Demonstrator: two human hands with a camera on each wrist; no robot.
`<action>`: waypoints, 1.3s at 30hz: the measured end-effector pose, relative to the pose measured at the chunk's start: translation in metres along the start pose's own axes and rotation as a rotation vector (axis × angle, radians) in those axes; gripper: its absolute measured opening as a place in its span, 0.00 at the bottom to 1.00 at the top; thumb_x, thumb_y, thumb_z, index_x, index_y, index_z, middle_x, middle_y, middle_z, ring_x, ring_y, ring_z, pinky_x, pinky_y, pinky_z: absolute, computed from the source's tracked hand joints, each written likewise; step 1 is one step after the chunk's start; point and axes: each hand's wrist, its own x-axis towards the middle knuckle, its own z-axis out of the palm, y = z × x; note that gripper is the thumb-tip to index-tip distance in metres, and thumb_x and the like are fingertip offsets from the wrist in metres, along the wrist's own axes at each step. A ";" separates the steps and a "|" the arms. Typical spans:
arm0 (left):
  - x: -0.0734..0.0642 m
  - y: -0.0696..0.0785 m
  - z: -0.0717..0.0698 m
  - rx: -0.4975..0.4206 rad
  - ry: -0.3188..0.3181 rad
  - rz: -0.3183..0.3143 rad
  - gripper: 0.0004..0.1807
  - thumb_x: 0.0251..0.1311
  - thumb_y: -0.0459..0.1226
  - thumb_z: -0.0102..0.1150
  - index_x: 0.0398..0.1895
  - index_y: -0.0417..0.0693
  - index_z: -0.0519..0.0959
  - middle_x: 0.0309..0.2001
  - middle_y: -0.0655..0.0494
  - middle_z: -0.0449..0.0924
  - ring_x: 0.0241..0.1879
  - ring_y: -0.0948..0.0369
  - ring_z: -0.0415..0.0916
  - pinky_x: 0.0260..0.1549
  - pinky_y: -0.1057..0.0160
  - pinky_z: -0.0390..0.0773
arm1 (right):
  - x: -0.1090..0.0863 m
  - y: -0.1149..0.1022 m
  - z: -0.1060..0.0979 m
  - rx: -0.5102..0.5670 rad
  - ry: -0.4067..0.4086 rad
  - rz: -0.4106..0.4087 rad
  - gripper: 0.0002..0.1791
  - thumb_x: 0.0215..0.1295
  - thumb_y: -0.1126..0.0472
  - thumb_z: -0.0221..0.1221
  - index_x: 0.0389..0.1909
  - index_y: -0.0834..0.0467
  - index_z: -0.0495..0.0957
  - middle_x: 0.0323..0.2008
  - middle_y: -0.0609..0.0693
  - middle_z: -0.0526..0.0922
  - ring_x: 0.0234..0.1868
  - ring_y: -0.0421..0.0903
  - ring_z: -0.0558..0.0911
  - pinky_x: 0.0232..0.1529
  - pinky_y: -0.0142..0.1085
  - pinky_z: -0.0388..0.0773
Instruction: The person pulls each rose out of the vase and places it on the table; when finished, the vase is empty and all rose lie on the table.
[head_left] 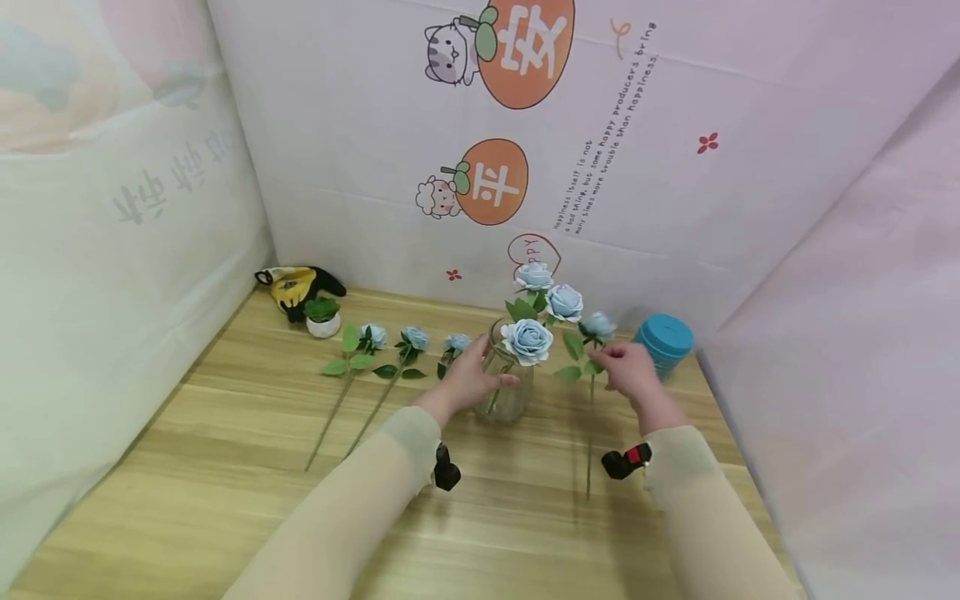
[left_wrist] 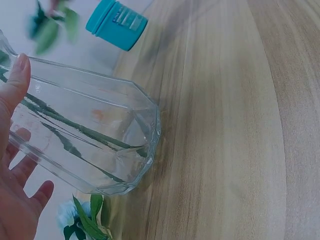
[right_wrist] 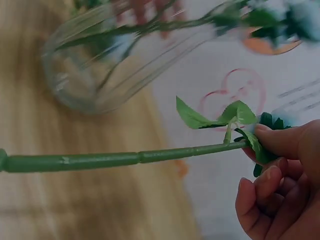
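Note:
A clear glass vase (head_left: 507,405) stands on the wooden table, holding three light-blue artificial roses (head_left: 527,341); their green stems (left_wrist: 82,129) show through the glass. My left hand (head_left: 471,379) grips the vase from its left side, thumb at the near face and fingers around behind. In my right hand (head_left: 630,371), thumb and fingers pinch another blue rose (head_left: 597,325) just below its bloom. That rose stays upright to the right of the vase, its long stem (right_wrist: 120,159) hanging downward and green leaves (right_wrist: 200,117) near the top.
Three more blue roses (head_left: 414,337) lie on the table (head_left: 225,467) left of the vase. Behind the right hand stands a teal lidded canister (head_left: 666,337). A small potted plant (head_left: 323,321) and a yellow-black cloth item (head_left: 294,287) sit at the back left. Printed white cloth (head_left: 360,150) walls surround the table.

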 end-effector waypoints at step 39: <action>-0.002 -0.001 0.002 0.049 0.016 0.016 0.44 0.56 0.50 0.71 0.74 0.64 0.59 0.74 0.57 0.56 0.72 0.52 0.53 0.66 0.46 0.60 | -0.035 -0.056 0.079 0.385 0.198 -0.441 0.03 0.63 0.77 0.54 0.33 0.70 0.75 0.20 0.49 0.72 0.20 0.39 0.68 0.20 0.28 0.64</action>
